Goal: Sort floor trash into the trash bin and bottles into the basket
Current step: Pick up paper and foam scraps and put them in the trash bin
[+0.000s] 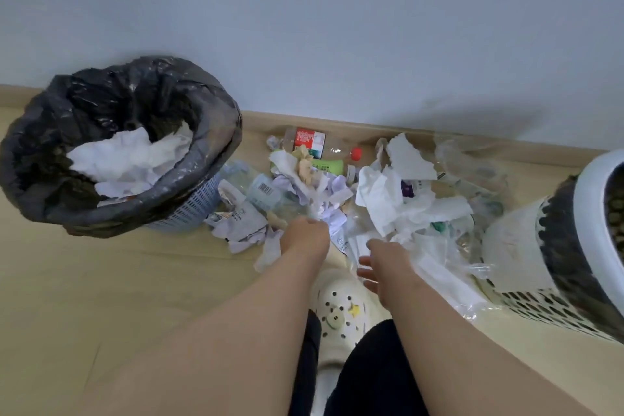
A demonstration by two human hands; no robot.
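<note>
With the basket (589,230) cut off at right, the left hand (305,234) curls into crumpled paper (332,191), fingertips hidden, grip unclear; the right hand (383,263) hangs spread, holding nothing.

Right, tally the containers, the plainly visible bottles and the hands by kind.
Containers: 2 (blue mesh trash bin with black liner, white perforated plastic basket)
Bottles: 3 (clear red-capped bottle, green-labelled bottle, clear barcode-labelled bottle); more may hide in the pile
Hands: 2 (left hand gripping crumpled white paper, right hand)
Total: 7
</note>
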